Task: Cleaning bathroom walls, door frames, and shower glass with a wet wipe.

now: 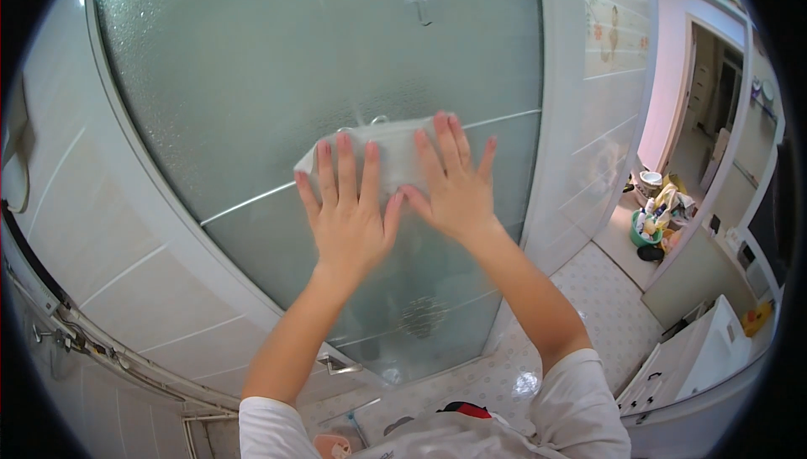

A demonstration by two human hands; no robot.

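A folded white cloth [398,147] lies flat against a large, greenish glass panel [284,49] in a white frame. My left hand [350,213] presses the cloth's left part with spread fingers, holding it to the glass. On the cloth's right part, my right hand [457,191] rests just as flat, its fingers apart. The two thumbs nearly meet below the cloth. Above the hands the glass looks wet or misted, and droplets dot its left upper side. Part of the cloth is hidden under my fingers.
A small hook [423,11] sits high on the glass. Below left is a metal holder [340,366]. Pipes [145,377] run along the left wall. At right stand a white cabinet [687,358] and, by the doorway, a green basket [643,232] of bottles. The floor is patterned tile [596,289].
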